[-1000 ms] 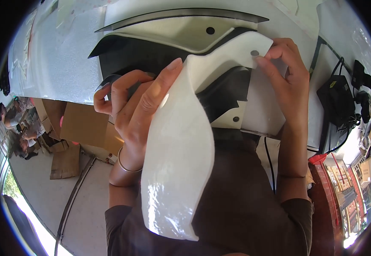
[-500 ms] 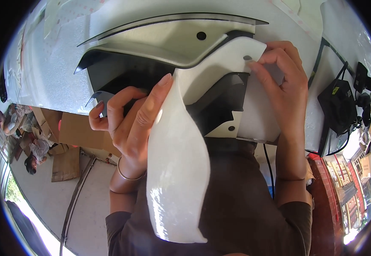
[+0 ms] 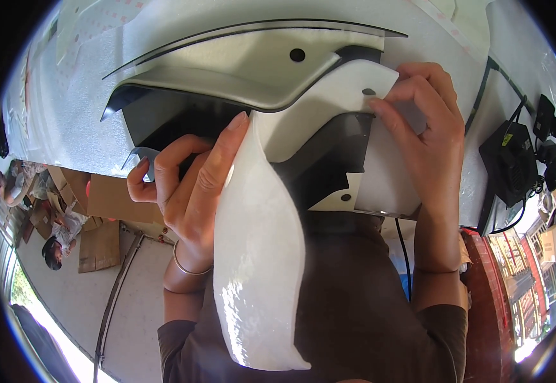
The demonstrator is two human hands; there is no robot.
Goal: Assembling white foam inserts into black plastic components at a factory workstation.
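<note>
dk brn top (image 3: 354,274) | short slvs (image 3: 442,325), same clr | thin metal-look bangle (image 3: 186,270), L wrist (image 3: 190,256)

Black panel (image 3: 239,88), seemingly on pale worktop (image 3: 447,70)

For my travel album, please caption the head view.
Right grip pinches the corner of a curved white sheet, left grip touches its edge, dark pieces close by.

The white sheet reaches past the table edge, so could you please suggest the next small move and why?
I would probably ease the white sheet up toward the table with the left hand, which touches its side: the wide part extends past the near edge, while the right hand pinches the other end beside its dark spot.
</note>
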